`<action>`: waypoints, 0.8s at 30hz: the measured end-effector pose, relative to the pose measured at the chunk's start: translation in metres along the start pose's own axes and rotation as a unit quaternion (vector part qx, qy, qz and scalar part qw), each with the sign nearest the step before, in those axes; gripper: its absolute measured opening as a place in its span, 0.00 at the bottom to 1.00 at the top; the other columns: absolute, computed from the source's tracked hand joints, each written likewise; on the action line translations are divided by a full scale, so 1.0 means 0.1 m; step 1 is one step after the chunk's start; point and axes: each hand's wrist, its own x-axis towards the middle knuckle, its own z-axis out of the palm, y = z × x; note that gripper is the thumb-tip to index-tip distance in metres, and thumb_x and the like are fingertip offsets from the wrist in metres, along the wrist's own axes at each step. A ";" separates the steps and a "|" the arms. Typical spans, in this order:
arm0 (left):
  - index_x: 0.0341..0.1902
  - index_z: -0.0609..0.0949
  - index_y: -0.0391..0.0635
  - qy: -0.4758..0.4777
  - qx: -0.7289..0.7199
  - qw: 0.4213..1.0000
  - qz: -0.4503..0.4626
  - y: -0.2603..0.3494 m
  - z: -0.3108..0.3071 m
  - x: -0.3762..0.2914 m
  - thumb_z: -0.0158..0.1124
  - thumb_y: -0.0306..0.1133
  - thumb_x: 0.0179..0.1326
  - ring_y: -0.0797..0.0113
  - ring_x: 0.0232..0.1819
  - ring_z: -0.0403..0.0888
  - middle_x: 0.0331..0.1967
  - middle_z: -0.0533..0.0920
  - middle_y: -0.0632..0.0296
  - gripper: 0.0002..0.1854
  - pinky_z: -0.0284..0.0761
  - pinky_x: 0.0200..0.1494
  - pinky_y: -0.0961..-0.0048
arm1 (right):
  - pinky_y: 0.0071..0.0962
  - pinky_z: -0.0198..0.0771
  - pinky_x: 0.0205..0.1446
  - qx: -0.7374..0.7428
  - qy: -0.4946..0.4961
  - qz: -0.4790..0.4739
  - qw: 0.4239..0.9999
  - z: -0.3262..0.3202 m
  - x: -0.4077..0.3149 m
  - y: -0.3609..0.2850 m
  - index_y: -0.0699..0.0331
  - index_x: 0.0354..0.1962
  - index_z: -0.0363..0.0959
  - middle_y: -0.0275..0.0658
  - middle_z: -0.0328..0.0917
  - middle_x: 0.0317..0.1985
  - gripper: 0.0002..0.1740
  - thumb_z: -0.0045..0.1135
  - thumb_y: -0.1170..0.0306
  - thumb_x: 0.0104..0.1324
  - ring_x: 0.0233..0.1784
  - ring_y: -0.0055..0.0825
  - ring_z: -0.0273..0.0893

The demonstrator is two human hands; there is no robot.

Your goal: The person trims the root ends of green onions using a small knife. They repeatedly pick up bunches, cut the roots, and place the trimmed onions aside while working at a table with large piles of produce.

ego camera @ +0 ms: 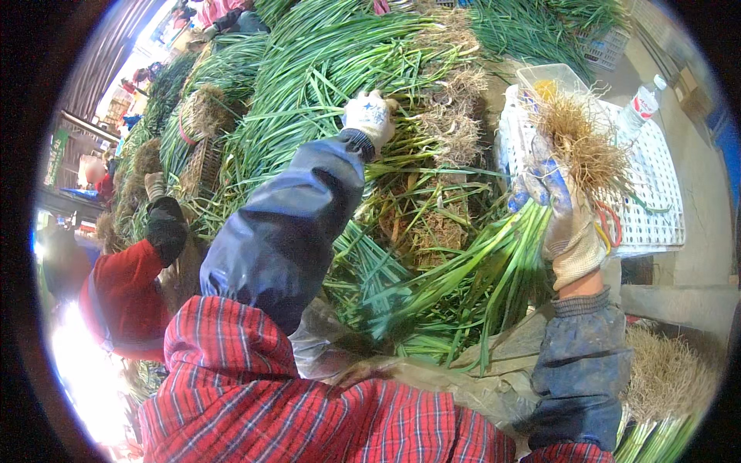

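My right hand (556, 197), in a blue-and-white work glove, grips a bunch of green leek-like stalks (492, 254). Its bushy brown roots (579, 139) point up and away from me, while the leaves hang down toward my lap. My left hand (370, 118), in a white knit glove, reaches onto a large heap of the same plants (324, 63), close to the stems. Its fingers are bent, and whether they hold any stalks is hidden. The heap's roots (454, 116) lie in a row to the right of that hand.
A white perforated plastic crate (654, 179) on my right bears a clear tub (553, 78), a plastic bottle (639, 107) and coloured bands (608, 226). Another bundle (666, 370) lies lower right. On my left is a co-worker's red sleeve (124, 289) beside tied bundles (202, 116).
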 end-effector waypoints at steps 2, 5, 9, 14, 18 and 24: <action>0.43 0.81 0.60 -0.059 0.011 0.998 0.012 -0.09 0.14 0.05 0.62 0.38 0.45 0.56 0.45 0.74 0.42 0.76 0.57 0.18 0.73 0.46 0.62 | 0.22 0.66 0.39 0.012 0.001 0.012 1.000 0.02 0.01 0.00 0.63 0.47 0.62 0.33 0.65 0.33 0.16 0.39 0.62 0.68 0.36 0.23 0.67; 0.34 0.83 0.56 0.001 -0.084 0.996 0.025 -0.06 -0.06 -0.07 0.60 0.37 0.49 0.57 0.43 0.75 0.35 0.79 0.57 0.08 0.72 0.46 0.65 | 0.23 0.68 0.41 0.020 0.000 0.031 0.999 0.05 0.03 0.01 0.65 0.54 0.63 0.34 0.66 0.37 0.20 0.40 0.63 0.68 0.39 0.23 0.69; 0.33 0.81 0.45 0.062 -0.378 0.919 0.089 0.30 -0.59 -0.32 0.62 0.33 0.49 0.59 0.31 0.78 0.25 0.81 0.58 0.08 0.73 0.37 0.68 | 0.22 0.65 0.38 0.026 0.058 0.033 0.997 0.03 -0.01 0.02 0.64 0.49 0.66 0.32 0.63 0.32 0.18 0.44 0.63 0.67 0.34 0.21 0.67; 0.41 0.78 0.39 -0.079 -0.786 0.612 -0.046 0.45 -1.41 -0.78 0.60 0.35 0.58 0.82 0.25 0.68 0.27 0.76 0.71 0.12 0.64 0.28 0.86 | 0.24 0.71 0.47 -0.187 0.009 0.042 0.981 0.05 -0.04 -0.04 0.68 0.51 0.66 0.40 0.73 0.46 0.20 0.44 0.64 0.66 0.45 0.25 0.73; 0.41 0.76 0.40 -0.229 -0.899 0.367 -0.066 0.48 -1.49 -0.86 0.56 0.35 0.61 0.81 0.20 0.65 0.22 0.72 0.69 0.11 0.61 0.21 0.86 | 0.18 0.69 0.40 -0.052 0.011 0.168 0.984 0.13 -0.03 -0.06 0.66 0.48 0.70 0.35 0.75 0.40 0.19 0.49 0.63 0.65 0.39 0.19 0.72; 0.38 0.76 0.43 -0.239 -0.934 0.228 -0.136 0.54 -1.15 -1.06 0.52 0.36 0.63 0.79 0.20 0.68 0.23 0.74 0.68 0.09 0.64 0.20 0.85 | 0.17 0.64 0.38 -0.027 -0.090 0.119 0.988 0.30 -0.06 0.25 0.63 0.48 0.69 0.35 0.76 0.35 0.19 0.53 0.63 0.62 0.33 0.16 0.69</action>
